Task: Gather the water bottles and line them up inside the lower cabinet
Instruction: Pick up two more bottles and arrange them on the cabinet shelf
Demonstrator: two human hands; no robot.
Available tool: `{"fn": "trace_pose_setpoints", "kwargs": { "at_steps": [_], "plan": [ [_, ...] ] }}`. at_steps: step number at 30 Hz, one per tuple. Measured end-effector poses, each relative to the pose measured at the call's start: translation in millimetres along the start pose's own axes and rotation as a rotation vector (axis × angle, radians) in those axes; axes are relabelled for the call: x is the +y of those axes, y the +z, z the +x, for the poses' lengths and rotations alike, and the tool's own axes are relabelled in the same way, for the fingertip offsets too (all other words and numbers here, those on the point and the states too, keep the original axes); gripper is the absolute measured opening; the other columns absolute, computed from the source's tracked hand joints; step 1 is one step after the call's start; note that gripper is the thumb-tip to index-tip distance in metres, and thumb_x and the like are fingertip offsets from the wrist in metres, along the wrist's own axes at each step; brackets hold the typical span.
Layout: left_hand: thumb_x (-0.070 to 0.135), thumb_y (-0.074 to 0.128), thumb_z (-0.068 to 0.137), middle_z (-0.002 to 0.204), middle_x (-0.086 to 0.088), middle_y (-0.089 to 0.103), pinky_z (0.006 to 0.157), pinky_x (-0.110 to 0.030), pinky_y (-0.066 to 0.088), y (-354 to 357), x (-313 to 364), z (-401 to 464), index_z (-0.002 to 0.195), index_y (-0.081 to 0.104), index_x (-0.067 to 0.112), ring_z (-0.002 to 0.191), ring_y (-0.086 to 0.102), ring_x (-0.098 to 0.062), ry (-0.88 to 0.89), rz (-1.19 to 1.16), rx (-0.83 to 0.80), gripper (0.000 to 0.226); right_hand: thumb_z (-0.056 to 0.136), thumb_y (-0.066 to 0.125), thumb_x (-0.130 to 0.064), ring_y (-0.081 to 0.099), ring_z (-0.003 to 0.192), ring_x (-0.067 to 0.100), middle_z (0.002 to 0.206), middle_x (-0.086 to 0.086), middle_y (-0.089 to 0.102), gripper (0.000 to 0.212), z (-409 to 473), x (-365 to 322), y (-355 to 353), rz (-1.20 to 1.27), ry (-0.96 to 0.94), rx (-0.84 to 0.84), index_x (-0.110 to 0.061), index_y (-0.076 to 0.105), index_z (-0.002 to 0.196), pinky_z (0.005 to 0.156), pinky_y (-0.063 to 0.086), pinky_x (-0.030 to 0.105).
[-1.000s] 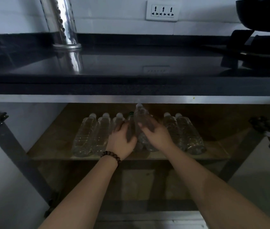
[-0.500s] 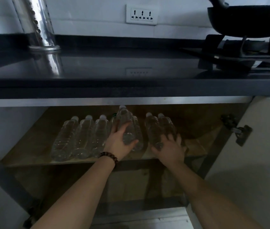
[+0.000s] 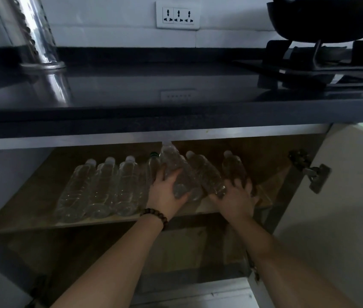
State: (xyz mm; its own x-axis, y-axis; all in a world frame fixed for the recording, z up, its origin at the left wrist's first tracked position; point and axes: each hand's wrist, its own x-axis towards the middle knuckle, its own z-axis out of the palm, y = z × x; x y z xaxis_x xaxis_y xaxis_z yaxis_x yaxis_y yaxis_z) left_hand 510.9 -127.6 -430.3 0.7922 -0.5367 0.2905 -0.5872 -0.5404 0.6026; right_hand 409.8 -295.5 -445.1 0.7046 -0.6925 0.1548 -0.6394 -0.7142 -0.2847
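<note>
Bottles lie side by side on the cabinet shelf (image 3: 31, 210). Left hand (image 3: 167, 192) is wrapped around a raised bottle (image 3: 176, 170), probably to slot it in; right hand (image 3: 236, 196) lies spread on the far-right bottle (image 3: 233, 167), likely steadying it.

Clear plastic bottles lying on lower cabinet shelf (image 3: 31, 210), caps pointing twd back. Three at left (image 3: 100, 187) lying side by side, touching. One w/ green cap (image 3: 152, 162) lying next; one (image 3: 176, 172) riding atop; two more at right (image 3: 207, 174).
</note>
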Motion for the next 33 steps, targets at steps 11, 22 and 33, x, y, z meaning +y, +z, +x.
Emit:
{"fn": "trace_pose_setpoints", "kwargs": {
  "at_steps": [11,22,33],
  "plan": [
    [0.06,0.058,0.08,0.152,-0.006,0.017,0.112,-0.056,0.017,8,4,1,0.14,0.027,0.048,0.136,0.027,-0.034,0.002,0.43,-0.049,0.069,0.083,0.043,-0.067,0.004,0.144,0.033,0.152,-0.008,0.032,0.067,-2,4,-4,0.031,-0.081,-0.057,-0.04,0.027,0.143,0.109,0.015,0.066],
    [0.065,0.049,0.08,0.158,0.001,0.012,0.113,-0.061,0.001,16,20,12,0.146,0.012,0.044,0.145,0.007,-0.025,0.207,0.376,-0.072,0.078,0.08,0.051,-0.068,0.009,0.143,0.033,0.156,-0.002,0.02,0.079,-3,10,-4,-0.093,-0.233,-0.033,-0.038,0.022,0.147,0.112,0.009,0.065],
    [0.069,0.05,0.074,0.154,0.001,0.026,0.106,-0.056,0.028,75,55,35,0.139,0.027,0.048,0.139,0.022,-0.03,0.157,0.319,-0.257,0.072,0.098,0.038,-0.03,0.017,0.145,0.025,0.156,0.001,0.023,0.054,13,55,-9,-0.112,-0.289,-0.069,-0.026,0.021,0.15,0.118,0.019,0.041]
  ]
}}
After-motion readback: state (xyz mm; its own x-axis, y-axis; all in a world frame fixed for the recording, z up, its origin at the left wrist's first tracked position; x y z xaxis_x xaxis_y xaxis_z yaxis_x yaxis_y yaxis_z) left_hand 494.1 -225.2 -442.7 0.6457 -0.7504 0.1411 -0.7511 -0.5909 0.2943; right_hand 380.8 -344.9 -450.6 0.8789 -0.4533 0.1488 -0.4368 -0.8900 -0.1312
